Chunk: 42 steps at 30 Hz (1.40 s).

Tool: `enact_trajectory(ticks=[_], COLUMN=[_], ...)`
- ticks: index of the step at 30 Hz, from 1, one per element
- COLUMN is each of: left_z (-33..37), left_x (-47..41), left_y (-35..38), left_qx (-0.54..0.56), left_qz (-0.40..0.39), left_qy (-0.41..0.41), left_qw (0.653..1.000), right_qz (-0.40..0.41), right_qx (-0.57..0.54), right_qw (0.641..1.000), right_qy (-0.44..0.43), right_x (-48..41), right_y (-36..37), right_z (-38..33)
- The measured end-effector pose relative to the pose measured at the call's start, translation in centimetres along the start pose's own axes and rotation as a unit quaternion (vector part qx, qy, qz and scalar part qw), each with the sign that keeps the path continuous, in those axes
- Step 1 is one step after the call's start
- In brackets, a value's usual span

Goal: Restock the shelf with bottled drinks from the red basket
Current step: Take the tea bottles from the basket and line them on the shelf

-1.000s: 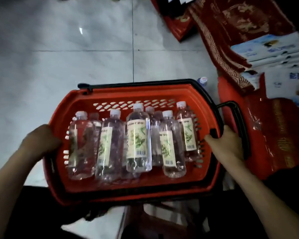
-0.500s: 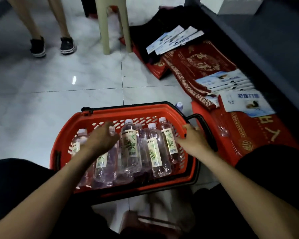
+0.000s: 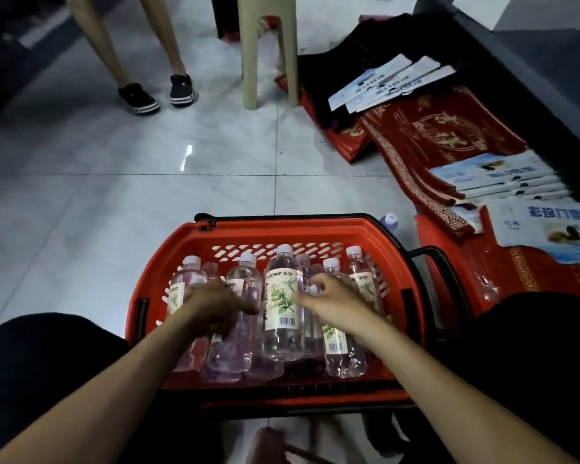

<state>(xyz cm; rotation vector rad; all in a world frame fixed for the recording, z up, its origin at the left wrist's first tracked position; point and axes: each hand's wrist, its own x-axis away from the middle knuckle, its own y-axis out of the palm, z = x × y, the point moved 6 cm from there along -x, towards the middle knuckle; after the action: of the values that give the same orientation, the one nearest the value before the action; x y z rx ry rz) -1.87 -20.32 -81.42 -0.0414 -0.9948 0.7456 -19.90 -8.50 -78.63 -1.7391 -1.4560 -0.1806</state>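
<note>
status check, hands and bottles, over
Left hand and right hand both down on bottles in the red basket, grip not confirmed. No bottle lifted yet. Nothing blocking.

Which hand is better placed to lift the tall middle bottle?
Probably right: the right hand has fingers beside the middle bottle, whereas the left hand covers another bottle.

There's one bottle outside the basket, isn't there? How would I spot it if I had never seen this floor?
Find the red basket on the pale tiled floor, then follow its far rim to the right corner, where the black handle bends. Just beyond that corner stands a lone bottle, only its top showing. Unlike the bottles lying packed in the basket, it sits on the floor outside.
</note>
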Motion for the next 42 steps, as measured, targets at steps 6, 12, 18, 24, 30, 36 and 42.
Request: enact_trajectory(ticks=[6, 12, 18, 24, 30, 36, 42], left_z=[-0.1, 0.2, 1.9, 6.2, 9.6, 9.8, 8.9], left_x=[-0.9, -1.7, -1.8, -0.6, 1.5, 5.1, 7.1], left_y=[0.5, -0.3, 0.6, 2.0, 4.3, 7.9, 9.1], left_qx=[0.139, 0.182, 0.29, 0.376, 0.351, 0.359, 0.347], left_qz=[-0.016, -0.062, -0.168, -0.218, -0.266, -0.383, -0.357], left_qy=[-0.04, -0.061, -0.011, 0.092, 0.173, 0.178, 0.177], left_qw=[0.989, 0.98, 0.942, 0.896, 0.881, 0.832, 0.849], right_qz=[0.02, -0.01, -0.044, -0.029, 0.02, 0.044, 0.063], right_qx=[0.03, -0.027, -0.219, -0.37, -0.464, -0.523, -0.52], right_qw=[0.999, 0.998, 0.974, 0.928, 0.886, 0.851, 0.852], right_qy=[0.034, 0.051, 0.042, 0.012, -0.022, -0.028, -0.027], right_x=[-3.4, -3.1, -2.3, -2.1, -0.2, 3.5, 6.1], right_y=[2.9, 3.0, 2.4, -1.1, -4.4, -5.4, -5.9], right_z=[-1.8, -1.3, -1.5, -0.9, 1.7, 4.2, 4.6])
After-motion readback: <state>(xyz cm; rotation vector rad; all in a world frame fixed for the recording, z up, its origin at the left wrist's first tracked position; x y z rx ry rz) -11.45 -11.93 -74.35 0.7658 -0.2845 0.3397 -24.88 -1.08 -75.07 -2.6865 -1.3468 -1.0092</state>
